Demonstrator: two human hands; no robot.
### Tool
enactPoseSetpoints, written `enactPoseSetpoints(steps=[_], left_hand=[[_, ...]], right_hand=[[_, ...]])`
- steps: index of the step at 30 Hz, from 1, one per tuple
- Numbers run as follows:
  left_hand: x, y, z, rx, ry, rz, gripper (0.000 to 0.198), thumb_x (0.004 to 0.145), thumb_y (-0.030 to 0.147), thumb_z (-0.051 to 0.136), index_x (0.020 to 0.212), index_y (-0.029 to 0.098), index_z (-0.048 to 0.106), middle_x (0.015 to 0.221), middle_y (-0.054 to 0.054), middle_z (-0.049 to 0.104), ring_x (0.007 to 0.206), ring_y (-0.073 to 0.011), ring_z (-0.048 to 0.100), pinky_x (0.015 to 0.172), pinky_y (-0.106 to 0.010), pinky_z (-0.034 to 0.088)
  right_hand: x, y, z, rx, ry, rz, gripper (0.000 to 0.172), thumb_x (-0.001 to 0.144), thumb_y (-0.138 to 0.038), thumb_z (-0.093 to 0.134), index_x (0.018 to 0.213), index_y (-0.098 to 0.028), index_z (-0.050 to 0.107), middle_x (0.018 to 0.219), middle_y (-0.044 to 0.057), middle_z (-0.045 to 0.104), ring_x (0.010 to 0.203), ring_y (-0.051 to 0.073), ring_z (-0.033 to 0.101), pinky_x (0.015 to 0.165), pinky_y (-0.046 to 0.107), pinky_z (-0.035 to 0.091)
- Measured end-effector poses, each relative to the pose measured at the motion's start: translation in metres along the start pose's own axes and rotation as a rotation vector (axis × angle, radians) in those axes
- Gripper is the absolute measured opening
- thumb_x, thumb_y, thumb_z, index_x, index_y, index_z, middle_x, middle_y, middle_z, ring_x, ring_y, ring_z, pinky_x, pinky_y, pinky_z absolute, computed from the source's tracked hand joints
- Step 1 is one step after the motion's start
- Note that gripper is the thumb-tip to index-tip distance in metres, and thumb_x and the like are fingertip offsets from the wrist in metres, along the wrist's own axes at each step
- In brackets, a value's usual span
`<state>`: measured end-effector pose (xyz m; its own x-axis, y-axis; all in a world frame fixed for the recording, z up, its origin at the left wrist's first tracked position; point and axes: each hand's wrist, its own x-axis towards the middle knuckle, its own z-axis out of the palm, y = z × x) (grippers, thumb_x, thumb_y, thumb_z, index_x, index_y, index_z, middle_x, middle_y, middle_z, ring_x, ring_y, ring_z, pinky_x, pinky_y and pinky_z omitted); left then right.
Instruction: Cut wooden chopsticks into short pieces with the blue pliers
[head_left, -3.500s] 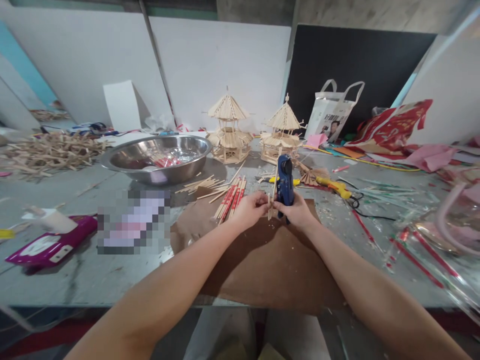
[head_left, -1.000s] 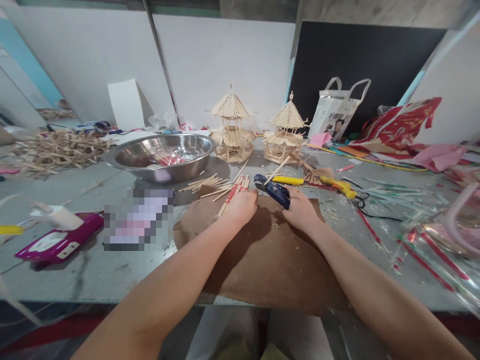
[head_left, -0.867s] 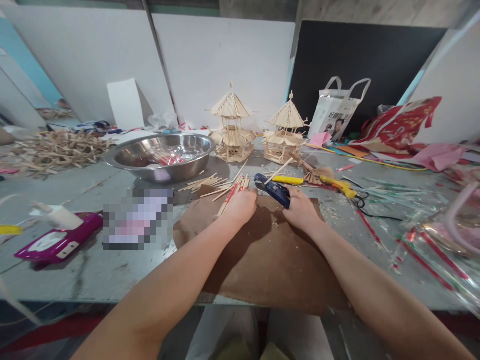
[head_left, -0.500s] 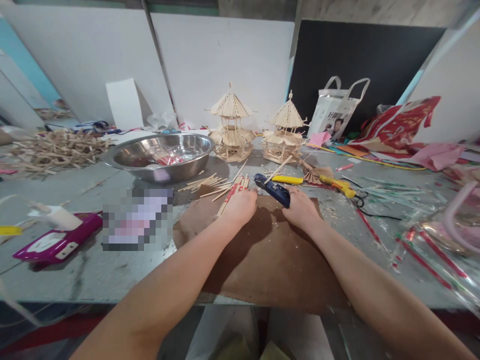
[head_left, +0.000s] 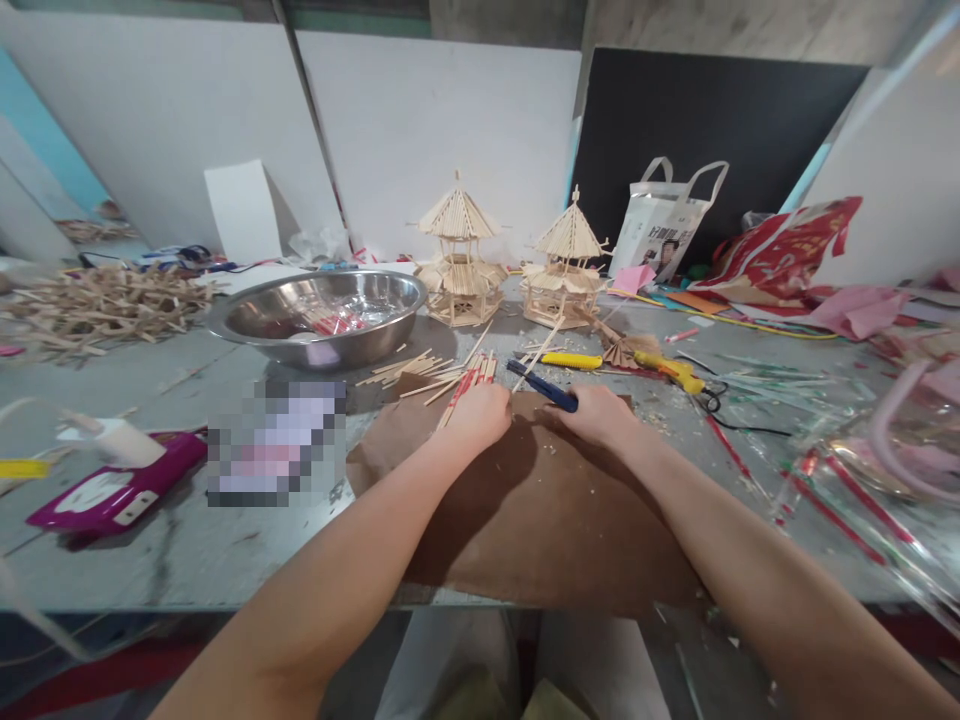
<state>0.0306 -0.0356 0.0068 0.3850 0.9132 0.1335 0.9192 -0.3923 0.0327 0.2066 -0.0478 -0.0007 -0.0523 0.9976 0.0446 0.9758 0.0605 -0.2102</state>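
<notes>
My right hand point(head_left: 596, 414) grips a blue cutter point(head_left: 541, 385) lying low over the far edge of a brown cardboard sheet point(head_left: 540, 510). My left hand point(head_left: 480, 413) is closed beside it and pinches a thin wooden stick point(head_left: 536, 350) that slants up and away across the cutter's tip. A bundle of red-wrapped chopsticks point(head_left: 465, 386) lies just left of my left hand. Loose cut sticks point(head_left: 409, 368) are scattered further left.
Two stick pagoda models point(head_left: 459, 262) point(head_left: 564, 267) stand behind. A steel bowl point(head_left: 319, 315) sits at the left, with a heap of sticks point(head_left: 97, 305) beyond. A yellow glue gun point(head_left: 671, 371), a yellow knife point(head_left: 574, 360), bags and wrappers lie to the right. A magenta packet point(head_left: 112, 490) lies near left.
The cutter has gone from upright in my right hand down to nearly flat on the cardboard's far edge. The stick now leans across its tip. Both hands sank toward the table.
</notes>
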Motion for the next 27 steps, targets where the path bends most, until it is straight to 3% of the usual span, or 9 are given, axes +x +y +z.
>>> enactPoseSetpoints(steps=[3, 6, 10, 12, 22, 27], left_hand=[[0.0, 0.0, -0.004, -0.053, -0.091, -0.01, 0.024, 0.069, 0.019, 0.04, 0.073, 0.011, 0.062, 0.076, -0.015, 0.062, 0.076, -0.0224, 0.058, 0.067, -0.03, 0.044], [-0.001, 0.001, -0.008, -0.155, -0.219, -0.039, 0.02, 0.067, 0.02, 0.045, 0.07, 0.012, 0.063, 0.068, -0.011, 0.063, 0.071, -0.0181, 0.059, 0.066, -0.025, 0.044], [-0.001, -0.002, -0.005, -0.449, -0.447, -0.112, 0.013, 0.064, 0.021, 0.05, 0.064, 0.013, 0.061, 0.05, -0.002, 0.057, 0.048, -0.011, 0.055, 0.052, -0.019, 0.045], [0.0, -0.005, -0.002, -0.584, -0.507, -0.146, 0.011, 0.063, 0.018, 0.051, 0.064, 0.012, 0.06, 0.047, 0.0, 0.054, 0.042, -0.0099, 0.053, 0.046, -0.019, 0.045], [0.003, -0.01, -0.001, -0.736, -0.586, -0.139, 0.005, 0.061, 0.013, 0.051, 0.058, 0.01, 0.054, 0.045, 0.001, 0.053, 0.04, -0.0096, 0.051, 0.043, -0.022, 0.047], [0.003, -0.01, -0.003, -0.781, -0.597, -0.152, 0.008, 0.06, 0.013, 0.052, 0.053, 0.011, 0.052, 0.041, 0.001, 0.052, 0.038, -0.0106, 0.051, 0.044, -0.023, 0.047]], right_hand=[[0.004, 0.001, -0.008, 0.076, -0.139, -0.03, 0.071, 0.065, -0.072, 0.015, 0.067, -0.018, 0.06, 0.067, 0.009, 0.062, 0.066, 0.021, 0.057, 0.058, 0.029, 0.04], [0.004, 0.002, -0.013, 0.163, -0.325, 0.03, 0.08, 0.065, -0.071, -0.001, 0.05, -0.017, 0.056, 0.05, 0.01, 0.057, 0.05, 0.017, 0.055, 0.057, 0.029, 0.042], [0.003, 0.003, -0.013, 0.285, -0.476, 0.072, 0.078, 0.063, -0.074, 0.004, 0.058, -0.016, 0.057, 0.053, 0.009, 0.057, 0.043, 0.016, 0.053, 0.05, 0.03, 0.043], [0.003, 0.003, -0.013, 0.326, -0.515, 0.082, 0.076, 0.063, -0.074, 0.007, 0.065, -0.016, 0.057, 0.053, 0.008, 0.057, 0.043, 0.016, 0.053, 0.047, 0.03, 0.043], [0.004, -0.005, -0.015, 0.321, -0.561, 0.114, 0.074, 0.063, -0.074, 0.008, 0.06, -0.015, 0.052, 0.053, 0.008, 0.054, 0.044, 0.016, 0.054, 0.043, 0.029, 0.043], [0.008, -0.001, -0.006, 0.23, -0.444, 0.09, 0.078, 0.065, -0.071, 0.001, 0.056, -0.016, 0.055, 0.05, 0.008, 0.055, 0.041, 0.015, 0.053, 0.046, 0.029, 0.043]])
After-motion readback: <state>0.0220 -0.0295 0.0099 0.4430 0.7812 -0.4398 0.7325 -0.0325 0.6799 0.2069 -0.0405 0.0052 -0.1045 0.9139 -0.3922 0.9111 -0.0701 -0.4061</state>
